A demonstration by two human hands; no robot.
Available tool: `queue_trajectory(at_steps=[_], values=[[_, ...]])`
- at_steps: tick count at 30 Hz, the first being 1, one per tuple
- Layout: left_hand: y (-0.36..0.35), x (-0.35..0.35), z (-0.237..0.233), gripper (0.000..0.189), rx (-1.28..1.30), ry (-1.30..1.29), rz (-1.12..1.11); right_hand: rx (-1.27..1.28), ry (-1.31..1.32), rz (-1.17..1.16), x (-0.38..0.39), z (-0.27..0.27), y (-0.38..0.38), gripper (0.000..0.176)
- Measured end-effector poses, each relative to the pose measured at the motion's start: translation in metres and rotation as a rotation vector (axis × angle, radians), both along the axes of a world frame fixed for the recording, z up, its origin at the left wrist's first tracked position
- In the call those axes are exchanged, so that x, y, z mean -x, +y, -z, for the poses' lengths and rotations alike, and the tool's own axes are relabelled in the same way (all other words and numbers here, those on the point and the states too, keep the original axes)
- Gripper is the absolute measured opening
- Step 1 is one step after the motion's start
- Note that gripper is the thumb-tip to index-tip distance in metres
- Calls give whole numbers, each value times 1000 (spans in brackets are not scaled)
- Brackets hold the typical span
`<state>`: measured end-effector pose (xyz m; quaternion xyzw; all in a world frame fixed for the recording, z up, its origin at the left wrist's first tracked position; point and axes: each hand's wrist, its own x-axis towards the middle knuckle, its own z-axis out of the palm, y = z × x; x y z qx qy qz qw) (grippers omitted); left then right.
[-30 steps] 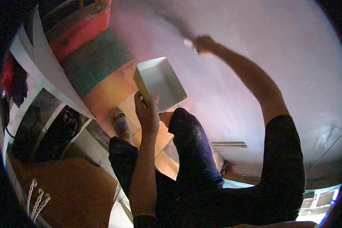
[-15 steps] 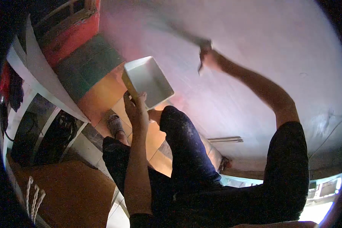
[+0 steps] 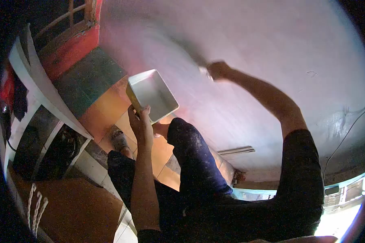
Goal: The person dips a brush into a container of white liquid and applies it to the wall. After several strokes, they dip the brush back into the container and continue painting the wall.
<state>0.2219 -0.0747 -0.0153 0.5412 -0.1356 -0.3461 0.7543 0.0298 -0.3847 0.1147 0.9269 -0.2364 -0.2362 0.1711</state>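
My left hand [image 3: 141, 121] grips a rectangular white tub [image 3: 155, 97] by its near side, thumb over the rim. The tub is tilted so its pale inside faces me, and its outer left side looks yellowish. My right hand [image 3: 220, 70] is raised against the pale wall [image 3: 271, 48], its fingers closed round a small tool with a pale flat end [image 3: 205, 72]. That tool is held right at the wall surface, and its exact kind is blurred. A dark shadow runs along the wall up and left from the hand.
Tiled floor [image 3: 166, 178] lies below my bent legs. At left stand a white-edged shelf unit [image 3: 48, 109] and a brown panel [image 3: 69, 210] with twisted white hooks. A red wall section [image 3: 75, 50] with a window frame is at upper left. A bundle of thin strips [image 3: 237, 150] shows low on the wall.
My right hand has moved down and slightly left along the wall, its wrist turned, with the tool. The tub and left hand sit slightly lower and further left as the view shifted.
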Motion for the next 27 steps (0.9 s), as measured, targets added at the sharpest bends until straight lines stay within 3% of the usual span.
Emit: queue_trajectory(at_steps=[2, 3, 5, 7, 10, 12, 14, 15, 16, 17, 20, 22, 24, 25, 27], values=[[-3, -2, 1, 50, -57, -47, 27, 156, 12, -25, -80, -40, -5, 19], [-6, -3, 5, 50, -63, -43, 30, 200, -107, -137, -105, -48, -25, 18], [-11, -4, 14, 50, -15, -14, 48, 491, -134, -261, -155, -73, -44, 20], [-10, -4, 9, 51, -30, -26, 47, 408, -390, -651, -179, -85, -124, 13], [-10, -4, 8, 52, -29, -7, 55, 507, -196, -488, -177, -130, -62, 15], [-12, -6, 9, 53, -11, 18, 71, 274, -238, -363, -135, -125, -52, 39], [-15, -6, 13, 53, -8, 6, 61, 337, 127, -388, -77, -124, -3, 31], [-16, -5, 13, 53, 0, 7, 72, 424, 233, -154, -52, -117, 34, 25], [-16, -4, 12, 53, 3, 12, 69, 263, 94, -26, -15, -115, 54, 22], [-15, -4, 13, 53, 5, 17, 65, 158, -43, -33, 40, -91, 33, 20], [-13, 0, 14, 51, 46, 11, 74, 141, 365, -238, 103, -110, 97, 20], [-10, 8, 9, 50, 59, 37, 100, 127, 449, -251, 112, -117, 106, 20], [-9, 16, 6, 49, 73, 61, 121, -43, 357, 88, 102, -131, 103, 19], [-10, 18, 5, 48, 55, 84, 126, -82, 209, 144, 84, -140, 97, 21], [-12, 18, 4, 46, 37, 105, 126, -20, 239, 71, 49, -134, 35, 19]])
